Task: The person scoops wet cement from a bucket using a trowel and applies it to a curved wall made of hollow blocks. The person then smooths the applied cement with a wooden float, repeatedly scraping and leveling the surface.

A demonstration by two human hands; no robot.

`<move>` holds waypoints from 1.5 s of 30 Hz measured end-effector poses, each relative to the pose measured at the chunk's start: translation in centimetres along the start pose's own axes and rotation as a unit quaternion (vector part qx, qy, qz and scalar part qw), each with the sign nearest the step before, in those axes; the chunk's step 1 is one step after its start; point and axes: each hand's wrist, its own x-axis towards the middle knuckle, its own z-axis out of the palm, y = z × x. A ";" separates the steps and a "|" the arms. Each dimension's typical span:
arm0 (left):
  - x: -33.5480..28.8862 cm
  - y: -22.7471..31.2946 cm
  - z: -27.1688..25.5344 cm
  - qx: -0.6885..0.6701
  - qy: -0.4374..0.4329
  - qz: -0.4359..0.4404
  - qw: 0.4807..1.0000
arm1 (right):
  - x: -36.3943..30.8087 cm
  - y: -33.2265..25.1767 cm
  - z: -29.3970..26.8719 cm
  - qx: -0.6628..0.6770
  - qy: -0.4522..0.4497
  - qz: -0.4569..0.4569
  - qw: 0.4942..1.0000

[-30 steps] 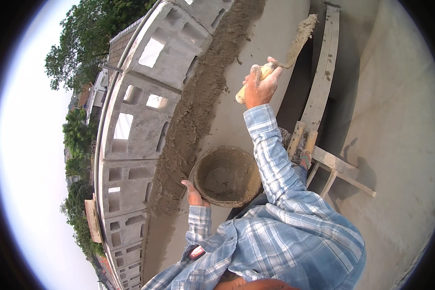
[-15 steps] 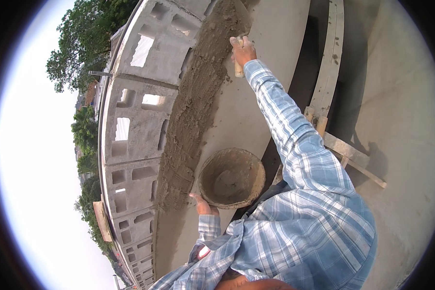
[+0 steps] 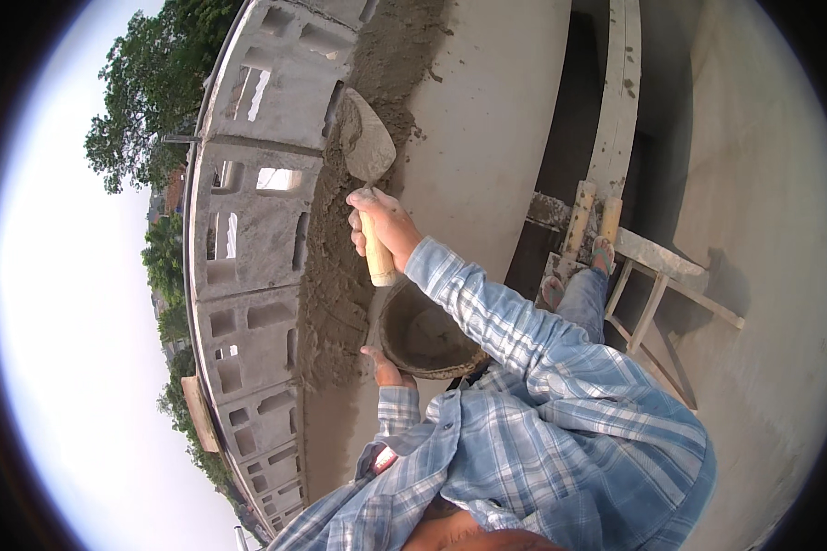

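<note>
Trowel (image 3: 370, 163) in right hand (image 3: 386, 225), blade (image 3: 368, 138) over mortar band (image 3: 335, 294)

Materials and shapes: blade flat, grey, broad, leaf-like in outline, with a darker brown smear along its left part. Handle (image 3: 379, 259) of pale yellowish wood, thick, cylindrical, blunt at the butt. Mortar band brown-grey, coarse, lumpy, ridged in places, ragged along its right border with a few crumbs beyond. To its left, concrete blocks (image 3: 280, 207), pale grey, pierced with rectangular openings. To its right, smooth grey surface (image 3: 487, 101), matte, lightly speckled. Bowl (image 3: 402, 321) round and deep, crusted at the rim, coated inside with brown-grey material.

Position of trowel: runs through the right fist, blade just beyond the knuckles and pointing away from the body, butt of the handle protruding back toward the bowl. Lies over the mortar band; cannot tell whether touching. Sits forward and left of the bowl.

Right hand: clamped on the handle, fingers wrapped round it. Checked sleeve (image 3: 469, 289), blue and white, hiding the bowl's upper right part.

Left hand (image 3: 388, 370): against the near-left side of the bowl, thumb outstretched. Remaining fingers mostly hidden; cannot tell whether closed.
</note>
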 end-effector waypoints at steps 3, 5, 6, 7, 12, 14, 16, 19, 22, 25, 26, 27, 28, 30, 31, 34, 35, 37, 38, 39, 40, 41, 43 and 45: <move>0.6 -0.3 -0.2 0.007 -0.012 0.008 1.000 | -2.7 -2.8 -1.1 0.287 -0.155 0.032 0.945; 1.1 -1.0 -1.6 -0.009 -0.038 0.011 0.999 | -4.6 -6.0 -0.6 0.259 -0.146 -0.027 0.954; 1.4 -1.4 -2.3 -0.024 -0.060 0.013 0.998 | -5.7 -7.9 -0.1 0.194 -0.090 -0.086 0.973; 1.8 -2.0 -2.8 -0.041 -0.080 0.014 0.996 | -5.9 -9.3 -0.1 0.120 -0.032 -0.160 0.979; 1.0 -1.4 -2.0 -0.016 -0.096 0.034 0.995 | -0.2 -14.3 -4.4 -0.138 0.293 -0.518 0.792; 1.5 -1.2 -1.6 -0.007 -0.109 0.031 0.994 | 4.8 -14.9 -7.3 -0.181 0.398 -0.542 0.718; 1.3 -1.0 -1.3 0.002 -0.092 0.025 0.995 | 8.2 -13.4 -9.1 -0.280 0.403 -0.366 0.791; 1.3 -2.1 -2.6 -0.044 -0.056 -0.007 0.997 | 7.5 -7.2 -8.2 -0.346 0.245 -0.199 0.884; 1.3 -2.6 -3.1 -0.030 -0.064 -0.005 0.998 | 8.0 -7.3 -9.7 -0.261 0.264 -0.192 0.908; 0.4 -2.1 -2.4 -0.021 -0.076 0.006 0.997 | 12.7 -12.5 -12.8 -0.235 0.312 -0.182 0.902; 0.6 -2.2 -2.3 -0.021 -0.067 0.004 0.998 | 13.8 -13.5 -13.5 -0.244 0.310 -0.182 0.901; 0.6 -2.3 -2.4 -0.021 -0.055 0.003 0.998 | 14.7 -14.0 -13.7 -0.252 0.306 -0.180 0.900; 0.7 -2.3 -2.6 -0.021 -0.044 0.001 0.999 | 15.3 -13.9 -13.8 -0.261 0.302 -0.179 0.899; 1.1 -2.4 -2.9 -0.036 -0.054 0.007 0.998 | 15.5 -12.0 -13.5 -0.310 0.268 -0.190 0.892; 0.8 -2.7 -3.2 -0.047 -0.055 0.009 0.997 | 14.8 -10.3 -12.9 -0.322 0.238 -0.182 0.898; 0.9 -2.2 -3.1 -0.030 -0.046 -0.007 0.998 | 11.7 -5.2 -11.4 -0.374 0.181 -0.186 0.890; 0.9 -1.8 -2.7 -0.023 -0.049 -0.003 0.999 | 11.4 -3.0 -11.5 -0.371 0.181 -0.197 0.889; 1.3 -2.0 -2.5 -0.014 -0.056 0.001 0.998 | 9.3 0.9 -10.5 -0.351 0.158 -0.169 0.907; 1.3 -2.1 -2.3 -0.011 -0.049 0.003 0.999 | 7.2 2.1 -9.1 -0.331 0.136 -0.130 0.925; 1.3 -2.2 -2.2 -0.010 -0.041 0.007 0.999 | 5.0 3.2 -6.7 -0.237 0.114 -0.078 0.962; 1.3 -2.2 -1.9 -0.007 -0.038 0.011 0.999 | 2.8 3.2 -4.8 -0.139 0.094 -0.031 0.985; 1.3 -2.3 -1.9 -0.008 -0.039 0.007 0.999 | 1.0 3.0 -3.9 0.028 0.026 0.018 0.999; 1.9 -2.5 -2.1 -0.016 -0.041 0.000 0.999 | -1.4 2.5 -2.7 0.288 -0.098 0.063 0.950; 2.1 -2.6 -2.4 -0.020 -0.051 -0.008 0.998 | -3.4 0.5 -1.4 0.257 -0.077 0.002 0.963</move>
